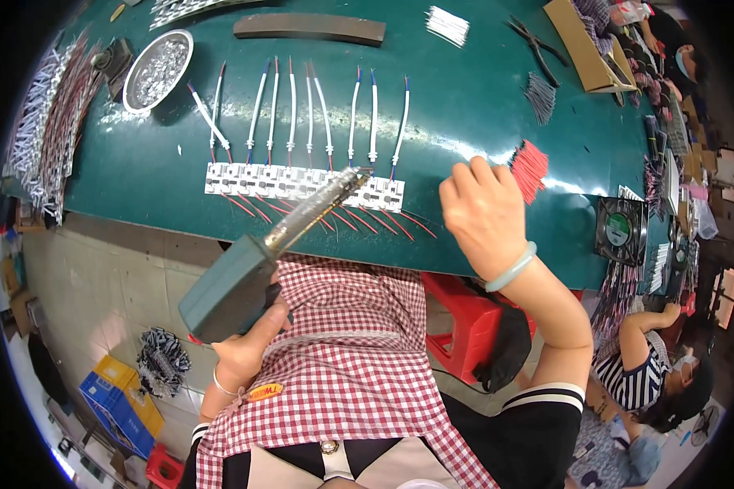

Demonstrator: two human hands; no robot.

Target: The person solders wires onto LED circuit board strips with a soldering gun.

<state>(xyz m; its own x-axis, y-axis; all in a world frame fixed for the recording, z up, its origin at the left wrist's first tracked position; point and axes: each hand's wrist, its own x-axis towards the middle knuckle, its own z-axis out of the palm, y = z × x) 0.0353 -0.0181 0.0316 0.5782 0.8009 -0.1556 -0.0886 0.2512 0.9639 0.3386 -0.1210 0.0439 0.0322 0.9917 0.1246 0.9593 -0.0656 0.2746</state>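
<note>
My left hand (pixel 249 346) is wrapped round the handle of a green soldering gun (pixel 230 285). Its long metal barrel slants up to the right, with the tip over a strip of white circuit boards (pixel 257 178). White cables (pixel 294 114) with stripped red and blue ends stand off the strip's far side. Thin red wires (pixel 371 222) stick out along its near side. To the right of the strip, my right hand (pixel 483 212) is closed, its fingers curled beside a pile of short red wires (pixel 530 171). Whatever those fingers hold is hidden.
A metal bowl (pixel 161 73) of silvery bits sits at the far left, near bundled wires (pixel 49 122). Across the back lie a dark bar (pixel 310 28), white pieces (pixel 447 26), pliers (pixel 538 53) and grey tubes (pixel 540 98). A fan (pixel 621 231) stands right; co-workers sit beyond.
</note>
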